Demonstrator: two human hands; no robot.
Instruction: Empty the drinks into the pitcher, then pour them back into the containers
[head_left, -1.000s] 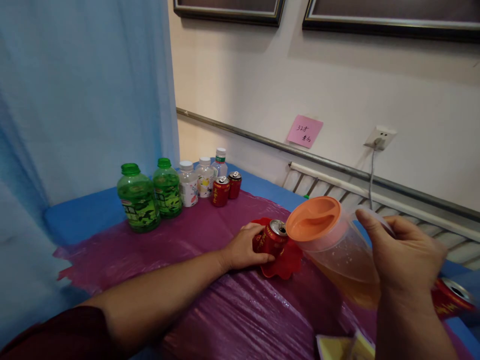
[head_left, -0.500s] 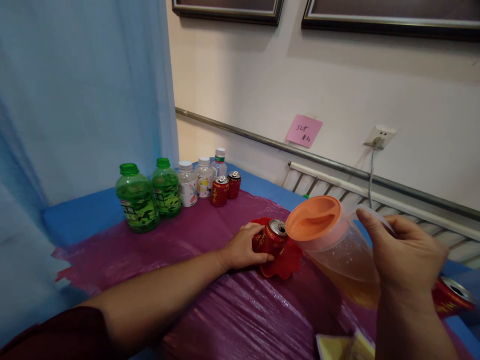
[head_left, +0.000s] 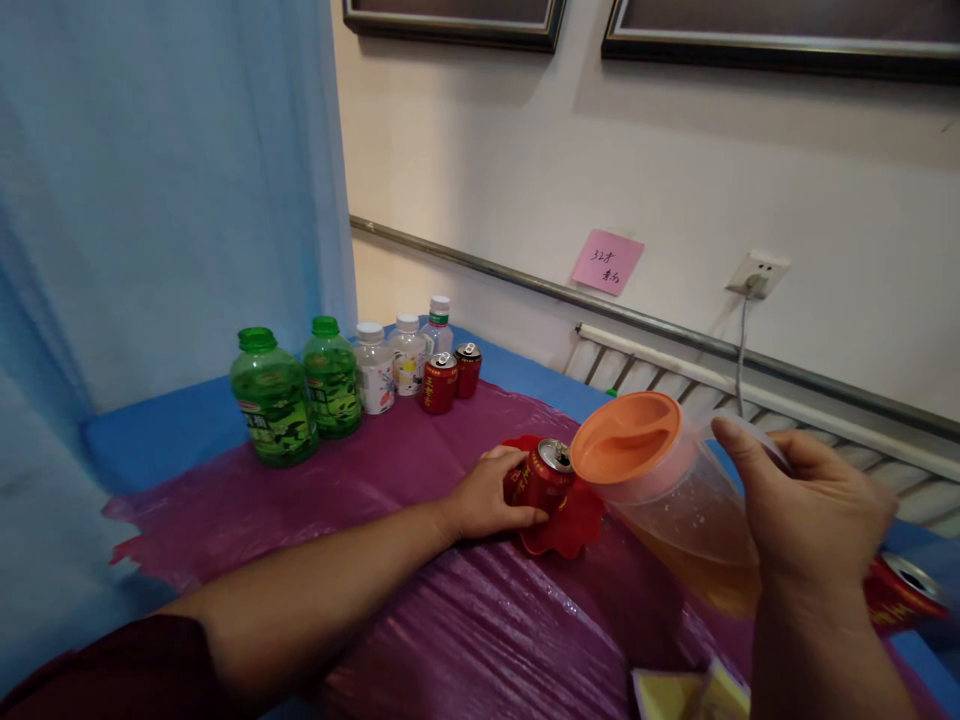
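Observation:
My left hand [head_left: 491,495] is wrapped round a red drink can [head_left: 541,478] with an opened top. Under the can lies a red scalloped mat [head_left: 559,535]. By its handle, my right hand [head_left: 814,500] grips a clear plastic pitcher [head_left: 697,510] with an orange lid [head_left: 628,437]. The pitcher tilts left, its lid's edge close beside the can's top. Amber liquid [head_left: 705,575] sits in its lower part. I cannot make out a stream between pitcher and can.
Two green bottles [head_left: 275,410], several clear bottles [head_left: 375,370] and two red cans [head_left: 439,384] stand at the back left on purple plastic sheeting [head_left: 405,450] and blue cloth. Another red can [head_left: 904,592] is beyond my right wrist. A yellow packet [head_left: 671,692] lies in front.

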